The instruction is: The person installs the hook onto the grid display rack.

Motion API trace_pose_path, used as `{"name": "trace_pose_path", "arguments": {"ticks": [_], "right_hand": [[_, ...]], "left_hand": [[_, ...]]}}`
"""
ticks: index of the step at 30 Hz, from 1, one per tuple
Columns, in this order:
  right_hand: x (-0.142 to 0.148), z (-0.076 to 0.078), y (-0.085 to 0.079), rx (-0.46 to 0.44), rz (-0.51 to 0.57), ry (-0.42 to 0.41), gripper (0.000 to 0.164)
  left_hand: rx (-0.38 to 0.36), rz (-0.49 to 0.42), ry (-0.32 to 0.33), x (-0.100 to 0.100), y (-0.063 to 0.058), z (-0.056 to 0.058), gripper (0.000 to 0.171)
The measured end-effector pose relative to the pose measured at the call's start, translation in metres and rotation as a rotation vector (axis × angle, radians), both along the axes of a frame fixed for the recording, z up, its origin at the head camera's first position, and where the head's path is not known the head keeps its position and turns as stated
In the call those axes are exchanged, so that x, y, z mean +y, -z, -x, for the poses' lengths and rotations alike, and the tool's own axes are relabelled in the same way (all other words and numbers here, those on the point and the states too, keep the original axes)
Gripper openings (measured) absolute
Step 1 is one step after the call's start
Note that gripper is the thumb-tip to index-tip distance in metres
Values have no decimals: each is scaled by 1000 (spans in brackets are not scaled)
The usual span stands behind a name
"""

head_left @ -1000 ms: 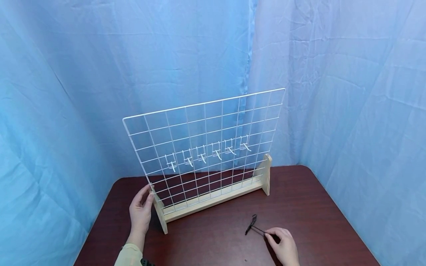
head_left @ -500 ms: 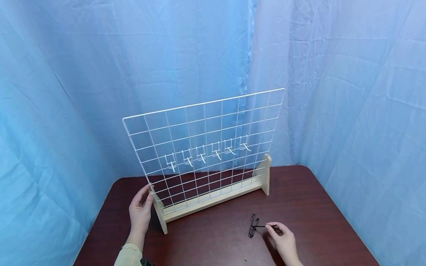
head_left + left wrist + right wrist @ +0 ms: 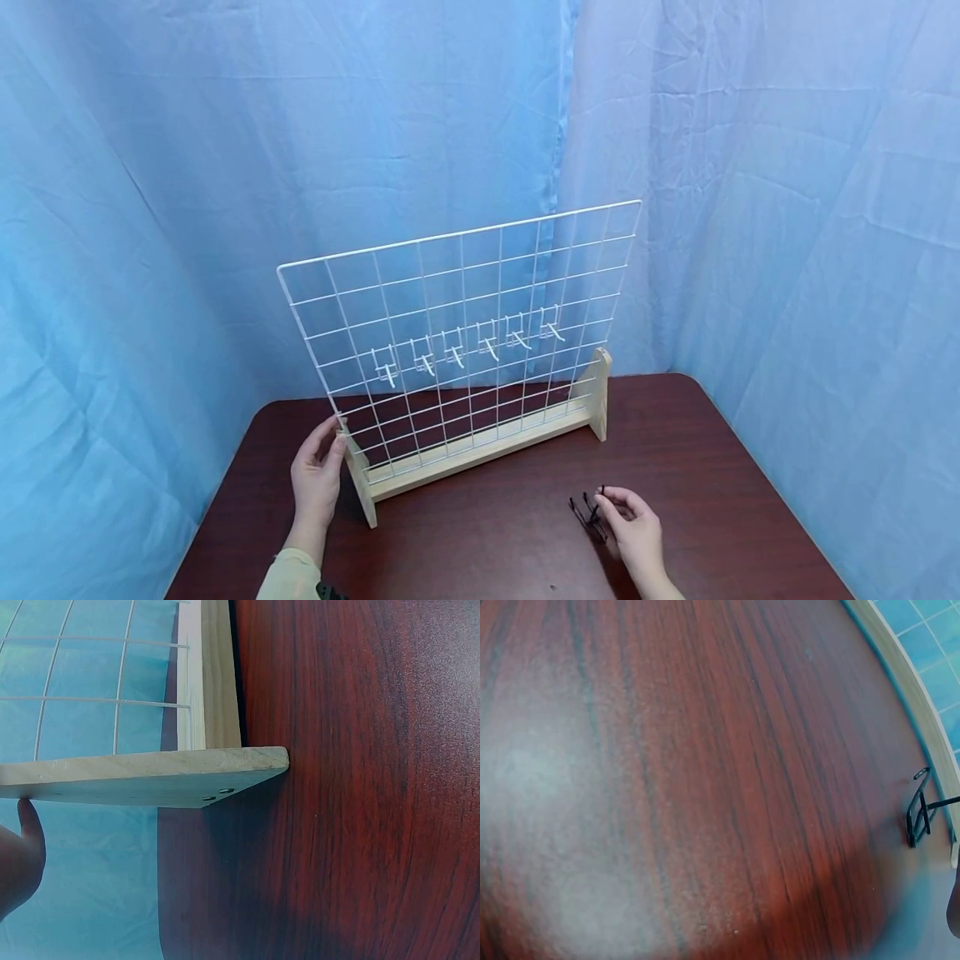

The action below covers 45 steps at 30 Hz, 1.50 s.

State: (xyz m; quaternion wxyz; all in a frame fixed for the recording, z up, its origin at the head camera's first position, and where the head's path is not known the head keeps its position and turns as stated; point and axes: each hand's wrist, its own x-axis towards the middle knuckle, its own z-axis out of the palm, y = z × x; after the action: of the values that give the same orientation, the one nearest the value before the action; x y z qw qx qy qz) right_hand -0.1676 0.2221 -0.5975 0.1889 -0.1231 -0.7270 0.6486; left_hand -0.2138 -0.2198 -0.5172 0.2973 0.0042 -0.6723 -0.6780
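A white wire grid panel point(image 3: 459, 275) stands upright in a pale wooden stand point(image 3: 487, 450). My left hand point(image 3: 315, 479) holds the top of the stand's left end piece, thumb and fingers about its edge. The left wrist view shows the thumb point(image 3: 28, 832) against that wooden end piece point(image 3: 150, 780). In front of the stand's right half, my right hand point(image 3: 636, 533) pinches a black wire hook point(image 3: 587, 518) by its prong, above the table. The hook's looped frame point(image 3: 921, 814) shows in the right wrist view, with only a bit of the hand at the edge.
Several white hooks point(image 3: 489, 346) hang in a row across the grid, prongs toward me. The dark red wood-grain table point(image 3: 465, 558) lies beneath everything. Blue curtains point(image 3: 420, 108) enclose the back and sides. A tiny speck point(image 3: 553, 587) lies near the front edge.
The black hook has turned in my right fingers, from its prong pointing sideways toward the hand to its frame lying lower left of the fingertips. My left hand and the grid stay put.
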Motion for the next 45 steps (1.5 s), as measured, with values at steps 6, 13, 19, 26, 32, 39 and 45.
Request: {"name": "trace_pose_path", "arguments": {"ticks": [6, 13, 19, 26, 32, 39, 45], "right_hand": [[-7, -4, -16, 53, -5, 2, 13], [-6, -1, -9, 124, -46, 42, 8], [-13, 0, -20, 118, 12, 83, 9], [-26, -4, -47, 177, 69, 73, 10], [-35, 1, -48, 215, 125, 64, 11], [-41, 17, -30, 251, 183, 78, 11], [-49, 26, -36, 334, 219, 68, 16]], "left_hand": [[5, 5, 9, 1, -1, -1, 34], [28, 12, 6, 1, -2, -2, 33], [16, 25, -6, 1, 0, -1, 33], [11, 19, -13, 2, -1, -1, 34], [-4, 20, -18, 2, -1, -1, 34], [-7, 27, -13, 2, -1, -1, 34], [-21, 28, -23, 1, 0, -1, 33]]}}
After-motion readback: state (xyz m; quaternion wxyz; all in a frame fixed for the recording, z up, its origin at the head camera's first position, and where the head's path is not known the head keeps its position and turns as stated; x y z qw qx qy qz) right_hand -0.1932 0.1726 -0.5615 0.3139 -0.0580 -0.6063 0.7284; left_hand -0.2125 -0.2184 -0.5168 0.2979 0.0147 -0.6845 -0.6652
